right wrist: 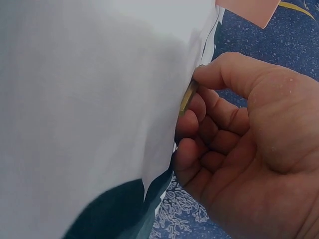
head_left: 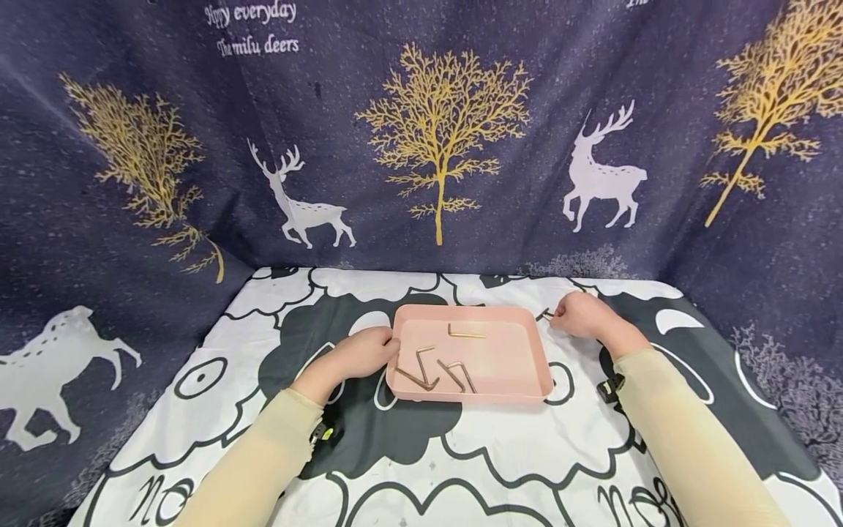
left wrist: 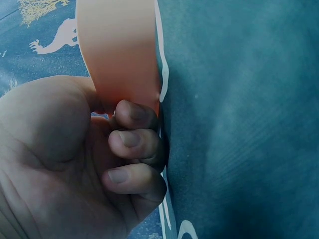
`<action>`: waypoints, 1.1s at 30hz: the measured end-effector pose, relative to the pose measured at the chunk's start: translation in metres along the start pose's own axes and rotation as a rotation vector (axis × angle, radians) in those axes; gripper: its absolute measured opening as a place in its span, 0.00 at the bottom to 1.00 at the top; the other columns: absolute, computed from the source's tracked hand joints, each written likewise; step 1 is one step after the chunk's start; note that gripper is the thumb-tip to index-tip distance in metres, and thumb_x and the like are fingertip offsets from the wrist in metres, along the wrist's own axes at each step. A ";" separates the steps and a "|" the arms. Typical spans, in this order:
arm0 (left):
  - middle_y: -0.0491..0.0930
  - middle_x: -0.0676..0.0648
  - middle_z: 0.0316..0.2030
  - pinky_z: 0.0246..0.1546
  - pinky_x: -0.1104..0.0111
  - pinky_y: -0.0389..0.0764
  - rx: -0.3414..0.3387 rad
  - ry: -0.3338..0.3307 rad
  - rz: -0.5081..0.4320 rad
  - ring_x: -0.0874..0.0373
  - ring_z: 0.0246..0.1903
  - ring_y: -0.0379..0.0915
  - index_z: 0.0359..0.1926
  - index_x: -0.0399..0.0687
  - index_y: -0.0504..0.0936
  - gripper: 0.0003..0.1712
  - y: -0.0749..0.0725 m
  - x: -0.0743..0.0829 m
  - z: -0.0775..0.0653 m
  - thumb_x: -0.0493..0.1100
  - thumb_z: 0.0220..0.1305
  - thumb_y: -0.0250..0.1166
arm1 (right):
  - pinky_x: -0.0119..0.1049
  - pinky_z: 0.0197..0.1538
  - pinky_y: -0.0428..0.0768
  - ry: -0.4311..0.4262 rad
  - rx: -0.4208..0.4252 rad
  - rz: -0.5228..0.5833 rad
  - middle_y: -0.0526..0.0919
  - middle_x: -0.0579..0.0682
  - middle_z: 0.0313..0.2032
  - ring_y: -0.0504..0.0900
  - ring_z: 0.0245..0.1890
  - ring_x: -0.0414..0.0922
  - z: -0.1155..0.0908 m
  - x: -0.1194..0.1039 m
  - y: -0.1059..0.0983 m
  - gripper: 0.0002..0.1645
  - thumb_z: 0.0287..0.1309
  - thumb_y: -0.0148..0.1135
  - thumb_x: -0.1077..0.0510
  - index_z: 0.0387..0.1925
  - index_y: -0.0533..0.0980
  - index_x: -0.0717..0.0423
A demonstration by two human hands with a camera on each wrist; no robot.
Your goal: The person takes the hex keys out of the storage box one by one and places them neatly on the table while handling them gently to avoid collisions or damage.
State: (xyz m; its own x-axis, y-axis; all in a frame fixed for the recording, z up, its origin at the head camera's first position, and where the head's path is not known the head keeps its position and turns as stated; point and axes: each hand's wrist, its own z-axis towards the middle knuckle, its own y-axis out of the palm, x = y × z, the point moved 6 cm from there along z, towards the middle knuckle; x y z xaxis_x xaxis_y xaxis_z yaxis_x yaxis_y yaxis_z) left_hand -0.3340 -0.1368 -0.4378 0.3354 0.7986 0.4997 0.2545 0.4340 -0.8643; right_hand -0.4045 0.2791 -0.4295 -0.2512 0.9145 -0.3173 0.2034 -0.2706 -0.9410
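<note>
A shallow pink tray [head_left: 507,362] lies on the patterned cloth, with several brass-coloured hex keys [head_left: 466,335] scattered in it, most toward its near left corner. My left hand [head_left: 358,353] grips the tray's left wall, thumb at the rim; the left wrist view shows the fingers curled against the wall [left wrist: 122,55]. To the right of the tray, my right hand [head_left: 582,316] pinches another hex key [right wrist: 188,97] between thumb and fingers, low over the cloth. Most of that key is hidden by the fingers in the right wrist view.
A white cloth [head_left: 514,446] with dark cartoon shapes covers the table. Behind it and at both sides hangs a dark blue curtain [head_left: 395,241] printed with deer and golden trees.
</note>
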 end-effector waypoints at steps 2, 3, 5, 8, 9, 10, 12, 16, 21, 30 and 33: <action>0.72 0.50 0.26 0.30 0.62 0.68 -0.004 0.002 -0.001 0.55 0.24 0.67 0.30 0.50 0.76 0.21 0.000 0.000 -0.001 0.44 0.86 0.50 | 0.40 0.32 0.69 0.002 -0.005 0.012 0.71 0.40 0.17 0.65 0.19 0.40 -0.001 0.000 0.002 0.17 0.68 0.67 0.57 0.20 0.79 0.48; 0.72 0.50 0.26 0.30 0.62 0.68 -0.005 0.001 0.000 0.55 0.24 0.67 0.30 0.50 0.76 0.21 0.000 0.000 -0.001 0.44 0.86 0.50 | 0.40 0.31 0.68 0.002 -0.004 0.016 0.69 0.40 0.16 0.64 0.19 0.40 -0.001 -0.001 0.003 0.18 0.67 0.67 0.57 0.19 0.78 0.47; 0.72 0.50 0.26 0.30 0.62 0.68 -0.004 0.001 -0.002 0.55 0.24 0.66 0.30 0.50 0.76 0.21 -0.001 0.000 -0.001 0.45 0.86 0.50 | 0.40 0.31 0.67 0.000 0.001 0.023 0.68 0.40 0.15 0.64 0.19 0.40 -0.001 -0.001 0.002 0.19 0.67 0.67 0.58 0.18 0.76 0.46; 0.71 0.50 0.25 0.30 0.62 0.68 -0.005 -0.001 -0.002 0.55 0.24 0.66 0.29 0.49 0.75 0.21 -0.001 0.000 0.000 0.44 0.86 0.50 | 0.40 0.31 0.68 -0.001 0.004 0.026 0.70 0.40 0.16 0.66 0.19 0.40 -0.001 -0.001 0.001 0.18 0.67 0.66 0.58 0.19 0.78 0.46; 0.71 0.50 0.25 0.30 0.62 0.68 -0.006 -0.001 -0.002 0.55 0.24 0.66 0.29 0.49 0.75 0.21 -0.001 -0.001 0.000 0.44 0.86 0.50 | 0.40 0.31 0.68 0.001 0.002 0.024 0.70 0.40 0.16 0.66 0.19 0.40 0.000 -0.001 0.001 0.17 0.67 0.66 0.58 0.19 0.79 0.47; 0.71 0.50 0.25 0.30 0.62 0.68 -0.008 -0.001 -0.004 0.55 0.24 0.66 0.30 0.49 0.75 0.21 -0.001 -0.001 0.000 0.45 0.86 0.50 | 0.40 0.31 0.69 0.003 0.000 0.023 0.71 0.40 0.16 0.67 0.19 0.40 0.000 0.000 0.001 0.17 0.67 0.67 0.58 0.20 0.80 0.48; 0.71 0.50 0.25 0.30 0.62 0.68 -0.010 0.000 -0.004 0.55 0.24 0.66 0.30 0.50 0.76 0.21 -0.001 -0.001 0.000 0.45 0.86 0.50 | 0.40 0.32 0.70 0.004 -0.002 0.022 0.73 0.41 0.17 0.68 0.20 0.41 0.000 0.000 0.001 0.15 0.67 0.67 0.57 0.22 0.82 0.49; 0.72 0.50 0.26 0.31 0.62 0.68 -0.013 0.004 -0.007 0.56 0.24 0.67 0.30 0.50 0.77 0.21 0.000 -0.001 0.001 0.45 0.86 0.50 | 0.40 0.32 0.70 0.008 -0.001 0.017 0.74 0.41 0.17 0.69 0.20 0.41 -0.002 0.000 0.000 0.14 0.67 0.67 0.57 0.22 0.82 0.50; 0.72 0.51 0.26 0.31 0.62 0.68 -0.014 0.000 -0.006 0.56 0.25 0.67 0.30 0.51 0.77 0.21 0.001 -0.002 0.001 0.45 0.86 0.50 | 0.41 0.31 0.69 -0.011 0.009 0.017 0.72 0.40 0.17 0.68 0.20 0.41 -0.003 0.000 0.000 0.17 0.65 0.68 0.56 0.20 0.80 0.47; 0.71 0.50 0.25 0.30 0.62 0.67 -0.008 -0.007 -0.007 0.56 0.23 0.66 0.30 0.50 0.76 0.21 0.000 -0.001 0.000 0.45 0.86 0.50 | 0.40 0.31 0.68 -0.011 0.028 0.016 0.71 0.40 0.15 0.66 0.19 0.41 -0.003 0.002 0.000 0.18 0.63 0.67 0.58 0.17 0.76 0.46; 0.71 0.50 0.25 0.30 0.62 0.67 -0.010 -0.007 -0.003 0.56 0.24 0.66 0.29 0.50 0.76 0.21 0.000 0.000 -0.001 0.45 0.86 0.50 | 0.40 0.31 0.69 -0.008 0.030 0.017 0.73 0.39 0.15 0.68 0.19 0.41 -0.006 -0.001 -0.001 0.16 0.63 0.68 0.57 0.18 0.79 0.47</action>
State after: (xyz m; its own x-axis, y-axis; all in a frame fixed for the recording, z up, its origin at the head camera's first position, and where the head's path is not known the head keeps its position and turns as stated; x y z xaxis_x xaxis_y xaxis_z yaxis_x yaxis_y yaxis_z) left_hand -0.3332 -0.1372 -0.4379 0.3285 0.8003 0.5017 0.2641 0.4322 -0.8623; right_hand -0.3988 0.2804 -0.4272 -0.2558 0.9071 -0.3342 0.1795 -0.2951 -0.9385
